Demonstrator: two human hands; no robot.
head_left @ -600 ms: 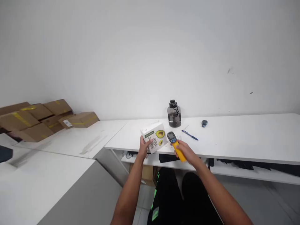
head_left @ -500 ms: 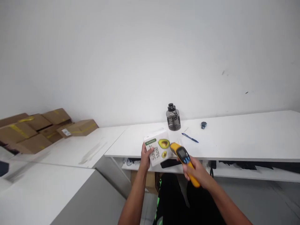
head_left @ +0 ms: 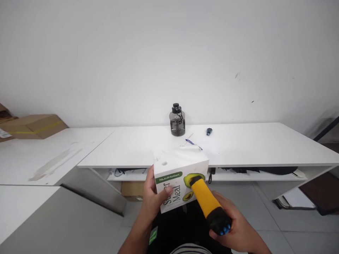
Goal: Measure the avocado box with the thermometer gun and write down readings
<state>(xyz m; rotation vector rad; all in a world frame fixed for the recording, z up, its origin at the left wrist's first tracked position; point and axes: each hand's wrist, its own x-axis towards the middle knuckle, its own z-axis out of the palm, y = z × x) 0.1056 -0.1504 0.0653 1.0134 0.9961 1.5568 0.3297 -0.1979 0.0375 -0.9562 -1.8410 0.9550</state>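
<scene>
My left hand (head_left: 151, 196) grips a white carton (head_left: 177, 180) printed with a green label and avocado pictures, held close in front of me below the table edge. My right hand (head_left: 237, 229) holds a yellow handheld device (head_left: 206, 203) with a black end and blue buttons. Its tip points at the carton's printed face and touches or nearly touches it.
A long white table (head_left: 251, 146) runs along the wall, with a dark water jug (head_left: 177, 120), a blue pen (head_left: 193, 143) and a small dark object (head_left: 209, 131) on it. A shelf below holds dark items. A cardboard box (head_left: 31, 125) lies at far left on another white table (head_left: 39, 158).
Both hands drew the carton and the yellow device back off the table toward me. The device turned so its tip faces the carton. My view swung right, leaving most cardboard boxes out of sight.
</scene>
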